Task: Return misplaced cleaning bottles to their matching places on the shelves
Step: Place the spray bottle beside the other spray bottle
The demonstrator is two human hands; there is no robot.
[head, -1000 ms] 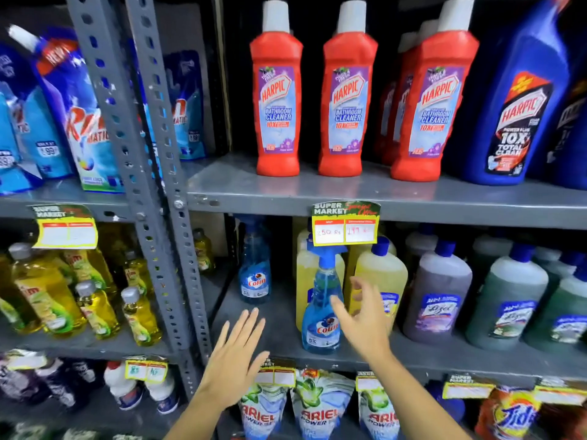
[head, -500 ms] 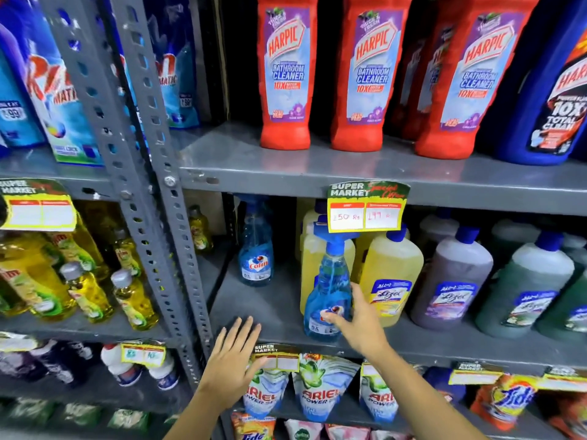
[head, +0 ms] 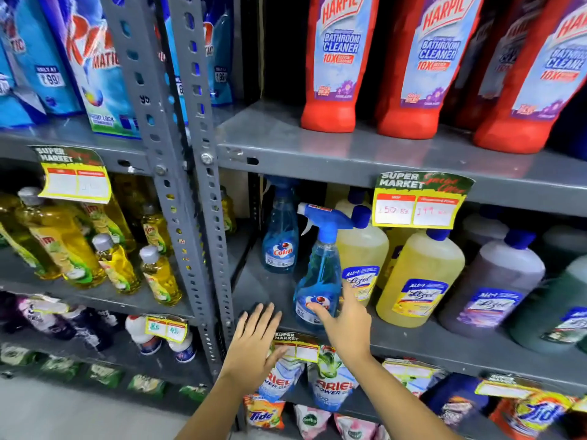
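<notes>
The person is reaching for the front clear-blue plastic trigger-spray bottle [head: 319, 274], which is standing upright at the front of the grey metal middle shelf [head: 413, 339], just ahead of the pale yellow round-shouldered cleaner bottles [head: 419, 274]. The right hand [head: 344, 325] is spreading around the bottle's lower body, thumb lying across the label and fingers [head: 348, 292] open along its right side; they are touching but not yet closing, so nothing is being gripped. The left hand [head: 254, 341] is hovering flat and open at the shelf lip, holding nothing.

This looks like the pick-up step: the sprayer is sitting among yellow cleaners, while a matching blue spray bottle [head: 280, 239] is standing farther back on the left, which is likely its home. The next move is probably calling for a firm close around the waist, a small lift, then a slide left and back.

Room is opening on the bare shelf left of the bottle. Overhead, the upper shelf edge and hanging yellow price tag [head: 417, 201] are sitting close to the trigger head, so any lift needs to be low
</notes>
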